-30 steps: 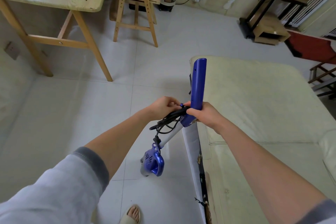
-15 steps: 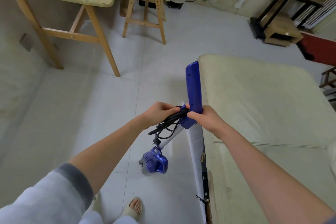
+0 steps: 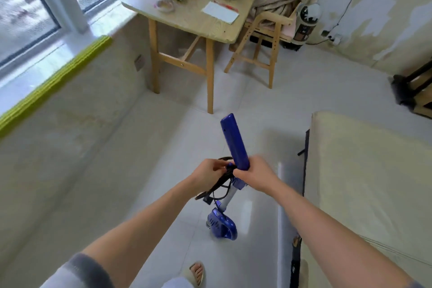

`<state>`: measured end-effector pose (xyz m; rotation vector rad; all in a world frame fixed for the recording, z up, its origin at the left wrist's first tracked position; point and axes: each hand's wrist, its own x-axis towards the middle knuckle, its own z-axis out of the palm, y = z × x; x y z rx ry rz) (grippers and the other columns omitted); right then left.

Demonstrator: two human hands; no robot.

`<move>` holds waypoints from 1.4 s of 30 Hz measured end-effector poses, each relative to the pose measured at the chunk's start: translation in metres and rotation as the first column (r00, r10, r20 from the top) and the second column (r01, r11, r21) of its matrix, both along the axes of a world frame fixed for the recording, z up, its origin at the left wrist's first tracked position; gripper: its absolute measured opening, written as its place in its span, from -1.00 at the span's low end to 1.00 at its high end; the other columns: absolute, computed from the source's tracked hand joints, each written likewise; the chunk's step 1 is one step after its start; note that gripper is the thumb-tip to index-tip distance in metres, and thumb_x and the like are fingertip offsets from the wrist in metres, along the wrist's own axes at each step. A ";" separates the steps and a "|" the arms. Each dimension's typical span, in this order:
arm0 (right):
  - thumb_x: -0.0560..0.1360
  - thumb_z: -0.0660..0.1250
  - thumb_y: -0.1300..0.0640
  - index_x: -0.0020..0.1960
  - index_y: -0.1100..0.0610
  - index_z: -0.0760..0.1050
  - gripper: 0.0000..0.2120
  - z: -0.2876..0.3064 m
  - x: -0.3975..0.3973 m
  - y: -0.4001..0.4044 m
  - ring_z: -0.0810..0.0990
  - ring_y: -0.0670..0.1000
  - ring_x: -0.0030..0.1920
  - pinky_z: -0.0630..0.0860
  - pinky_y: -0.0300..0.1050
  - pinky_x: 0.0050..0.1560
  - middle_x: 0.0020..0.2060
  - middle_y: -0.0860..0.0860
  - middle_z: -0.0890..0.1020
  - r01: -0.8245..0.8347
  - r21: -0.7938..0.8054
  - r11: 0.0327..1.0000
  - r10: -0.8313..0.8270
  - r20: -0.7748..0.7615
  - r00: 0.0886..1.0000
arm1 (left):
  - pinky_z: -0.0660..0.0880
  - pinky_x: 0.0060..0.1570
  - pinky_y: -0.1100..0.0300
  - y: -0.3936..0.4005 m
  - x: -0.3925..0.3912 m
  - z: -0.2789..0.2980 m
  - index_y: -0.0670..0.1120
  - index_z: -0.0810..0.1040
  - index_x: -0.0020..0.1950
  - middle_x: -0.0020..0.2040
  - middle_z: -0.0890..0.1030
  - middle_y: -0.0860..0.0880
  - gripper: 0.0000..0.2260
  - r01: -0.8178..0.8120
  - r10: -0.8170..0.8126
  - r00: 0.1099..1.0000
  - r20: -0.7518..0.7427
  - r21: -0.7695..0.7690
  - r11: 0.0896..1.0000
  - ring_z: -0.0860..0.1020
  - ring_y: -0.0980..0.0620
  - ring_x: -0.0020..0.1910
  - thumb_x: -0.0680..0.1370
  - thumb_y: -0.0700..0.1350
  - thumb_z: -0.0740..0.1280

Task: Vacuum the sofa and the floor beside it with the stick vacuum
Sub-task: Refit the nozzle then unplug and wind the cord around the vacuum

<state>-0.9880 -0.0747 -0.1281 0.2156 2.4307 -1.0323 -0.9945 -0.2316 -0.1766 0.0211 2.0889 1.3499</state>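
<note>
Your right hand [image 3: 256, 176] clamps the blue stick vacuum [image 3: 233, 145]; your left hand [image 3: 211, 176] pinches its black cord [image 3: 218, 186]. Any labels are too blurred to read.

Blue stick vacuum [image 3: 234, 145], black cord [image 3: 218, 188], cream sofa [image 3: 364, 170].

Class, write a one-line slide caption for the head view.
Right hand grips the blue stick vacuum, left hand holds its black cord, beside the sofa.
</note>
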 end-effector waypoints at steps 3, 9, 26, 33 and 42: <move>0.34 0.36 0.21 -0.41 0.04 0.42 -0.79 0.009 0.015 -0.064 0.50 -0.06 -0.46 0.40 -0.21 -0.45 -0.48 -0.02 0.54 -0.190 0.075 0.979 0.190 0.013 0.982 | 0.36 -0.29 0.32 -0.063 0.035 0.009 0.01 0.64 0.17 -0.15 0.58 -0.03 -0.73 -0.140 0.139 0.989 0.057 0.014 0.990 0.43 0.07 -0.27 0.64 -0.18 0.18; 0.38 0.36 0.23 -0.34 0.01 0.46 -0.82 0.032 0.057 -0.199 0.59 0.00 -0.33 0.45 -0.25 -0.38 -0.38 -0.01 0.59 -0.437 0.123 0.891 0.437 0.030 0.899 | 0.46 -0.01 0.17 -0.188 0.107 0.030 0.10 0.63 0.05 0.00 0.65 -0.05 -0.75 -0.381 0.372 0.916 0.152 0.030 0.924 0.54 0.03 -0.07 0.62 -0.19 0.21; 0.35 0.34 0.20 -0.20 0.07 0.61 -0.90 0.042 0.213 -0.522 0.68 -0.05 -0.28 0.62 -0.14 -0.19 -0.36 0.01 0.68 -0.770 0.029 0.638 0.770 -0.020 0.638 | 0.32 0.28 0.29 -0.473 0.327 0.074 -0.18 0.49 0.37 0.32 0.52 -0.08 -0.31 -0.809 0.785 0.587 0.199 0.100 0.580 0.49 0.05 0.23 0.64 0.25 -0.19; 0.35 0.33 0.21 -0.17 0.15 0.60 -0.90 0.030 0.293 -0.652 0.67 0.02 -0.27 0.59 -0.15 -0.23 -0.32 0.06 0.68 -0.884 -0.050 0.464 0.884 -0.040 0.466 | 0.32 0.38 0.09 -0.558 0.424 0.083 -0.03 0.64 0.17 0.19 0.64 -0.03 -0.22 -0.981 0.974 0.186 0.126 0.081 0.177 0.57 0.06 0.20 0.50 0.42 -0.19; 0.42 0.38 0.19 -0.03 0.13 0.52 -0.87 0.014 0.387 -0.747 0.64 0.07 -0.16 0.61 -0.05 -0.13 -0.20 0.04 0.63 -0.928 -0.144 0.343 0.935 -0.039 0.352 | 0.43 0.24 0.20 -0.633 0.494 0.115 -0.18 0.58 0.17 0.06 0.61 -0.07 -0.62 -0.904 0.921 -0.388 -0.008 0.196 -0.379 0.56 0.01 0.10 0.69 0.04 0.08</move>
